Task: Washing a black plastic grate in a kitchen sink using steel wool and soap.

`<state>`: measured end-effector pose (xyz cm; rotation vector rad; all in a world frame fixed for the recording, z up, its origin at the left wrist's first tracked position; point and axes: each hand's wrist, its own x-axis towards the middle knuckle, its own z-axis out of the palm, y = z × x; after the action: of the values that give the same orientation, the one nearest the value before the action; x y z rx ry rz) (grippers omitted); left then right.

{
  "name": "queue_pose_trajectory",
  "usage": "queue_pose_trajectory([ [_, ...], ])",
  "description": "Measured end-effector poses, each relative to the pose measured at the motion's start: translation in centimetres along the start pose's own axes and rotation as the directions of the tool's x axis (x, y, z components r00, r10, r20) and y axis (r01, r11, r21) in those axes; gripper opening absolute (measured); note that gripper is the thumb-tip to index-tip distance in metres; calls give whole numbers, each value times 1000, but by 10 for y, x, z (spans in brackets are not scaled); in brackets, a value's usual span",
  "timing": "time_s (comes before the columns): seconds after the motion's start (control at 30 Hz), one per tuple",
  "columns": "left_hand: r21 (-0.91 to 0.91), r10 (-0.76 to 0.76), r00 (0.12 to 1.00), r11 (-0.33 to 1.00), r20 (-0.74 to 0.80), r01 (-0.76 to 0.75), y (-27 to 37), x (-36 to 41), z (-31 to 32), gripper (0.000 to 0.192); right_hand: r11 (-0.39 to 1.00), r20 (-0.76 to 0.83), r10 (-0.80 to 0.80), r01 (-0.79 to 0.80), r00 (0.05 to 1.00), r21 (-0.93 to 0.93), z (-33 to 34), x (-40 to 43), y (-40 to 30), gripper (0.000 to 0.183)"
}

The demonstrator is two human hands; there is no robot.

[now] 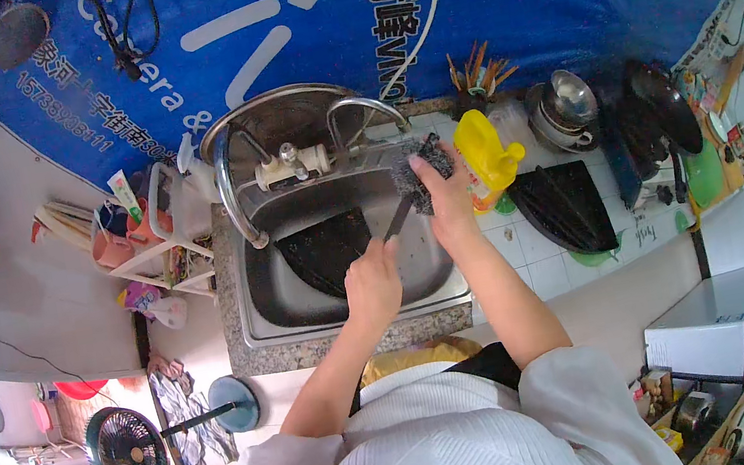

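Note:
Over the right part of the steel sink (418, 291), my right hand (445, 195) holds a grey scouring pad of metal wool (422, 170). My left hand (374, 280) grips one end of a narrow dark strip (399, 218), whose other end reaches the pad. A black quarter-round piece (327, 250) lies in the sink, left of my left hand. A similar black piece (567, 209) with ridges rests on the tiled counter to the right. Just beside my right hand stands a yellow plastic bottle (482, 153).
A curved chrome faucet (231, 196) arches over the sink's left side. At the right are stacked metal bowls (564, 107) and a black wok (662, 106). Left of the sink is a white rack (157, 259) with cups. A standing fan (131, 452) is at lower left.

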<state>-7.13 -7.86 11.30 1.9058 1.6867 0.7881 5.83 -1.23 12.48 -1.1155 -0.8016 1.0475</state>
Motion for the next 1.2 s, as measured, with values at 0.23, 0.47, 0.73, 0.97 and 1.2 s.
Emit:
queue_pose_trajectory([
  [0.23,233,102,991,969,-84,-80,0,10,-1,23,992,50,115,-117,992,40,9,-20,37,48],
  [0.47,341,238,967,920,-95,-193,-2,3,1,16,980,-264,154,-114,952,161,11,-23,-5,60],
  [0.73,341,192,981,924,-21,-173,-3,0,-7,19,923,-29,165,-143,986,357,-20,9,15,57],
  [0.97,-628,-105,657,214,747,748,-23,15,-14,36,971,45,92,-80,995,-224,-5,-9,53,50],
  [1.2,-472,74,472,-20,878,881,-30,14,-18,39,984,-52,163,-158,985,80,9,-26,11,53],
])
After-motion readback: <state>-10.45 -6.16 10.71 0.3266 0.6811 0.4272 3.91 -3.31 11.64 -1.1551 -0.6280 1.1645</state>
